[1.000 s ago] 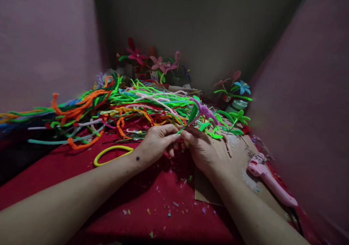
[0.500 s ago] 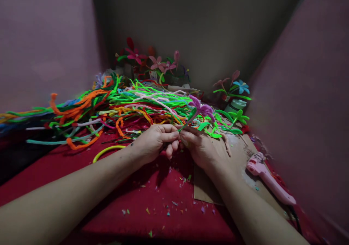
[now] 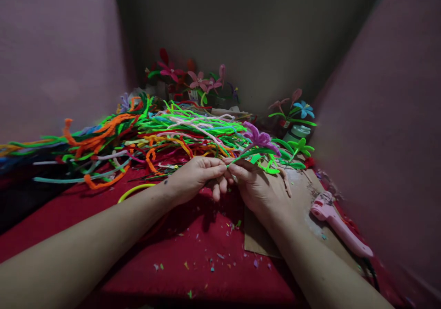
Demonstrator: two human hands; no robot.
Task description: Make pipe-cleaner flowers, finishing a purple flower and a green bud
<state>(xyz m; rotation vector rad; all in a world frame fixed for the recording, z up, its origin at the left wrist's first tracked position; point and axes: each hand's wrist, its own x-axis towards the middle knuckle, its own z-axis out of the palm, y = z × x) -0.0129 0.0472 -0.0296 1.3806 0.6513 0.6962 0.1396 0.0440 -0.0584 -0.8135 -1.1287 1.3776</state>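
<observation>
My left hand point(image 3: 196, 176) and my right hand point(image 3: 255, 185) meet over the red cloth, both pinched on the green stem of a pipe-cleaner flower. Its purple blossom point(image 3: 259, 138) and green leaf point(image 3: 257, 152) stick out up and to the right of my fingers. Just behind my hands lies a big heap of loose pipe cleaners point(image 3: 144, 134) in green, orange, red and white.
A pink glue gun point(image 3: 336, 224) lies on a cardboard sheet point(image 3: 303, 194) at the right. A yellow ring point(image 3: 136, 190) rests by my left wrist. Finished flowers point(image 3: 198, 80) stand at the back, more in a small jar point(image 3: 296, 130). Scraps litter the red cloth point(image 3: 193, 258).
The flower has turned in my fingers: its leaf has swung down from upright to nearly level and the purple blossom has shifted slightly right. My hands stay in place.
</observation>
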